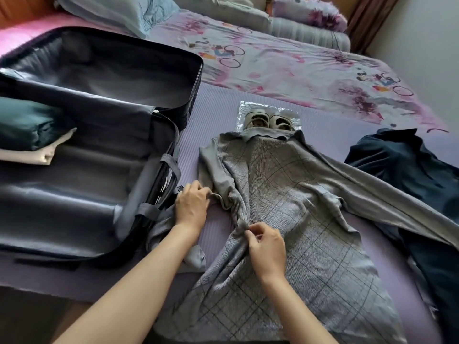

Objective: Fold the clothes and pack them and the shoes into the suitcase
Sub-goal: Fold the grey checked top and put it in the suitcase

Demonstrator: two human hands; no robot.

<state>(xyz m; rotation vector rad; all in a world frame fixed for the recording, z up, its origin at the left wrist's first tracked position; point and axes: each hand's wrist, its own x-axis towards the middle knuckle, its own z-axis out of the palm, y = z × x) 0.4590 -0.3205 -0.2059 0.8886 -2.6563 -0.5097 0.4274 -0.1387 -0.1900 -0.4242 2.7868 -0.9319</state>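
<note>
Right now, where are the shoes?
In the head view, the shoes lie on a plastic bag, just beyond the collar of the grey plaid dress, right of the open suitcase.

Floral bedsheet [285, 65], purple ribbed mat [335, 135] over its near end. Blue pillow [119, 8] far left; floral pillow [308, 11] on grey bolster [305, 32]; brown curtain [367, 13] in the corner.

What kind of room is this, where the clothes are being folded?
Most likely a bedroom: a floral bedsheet spread wide, pillows at the far end, and an open suitcase lying beside a grey dress.
</note>
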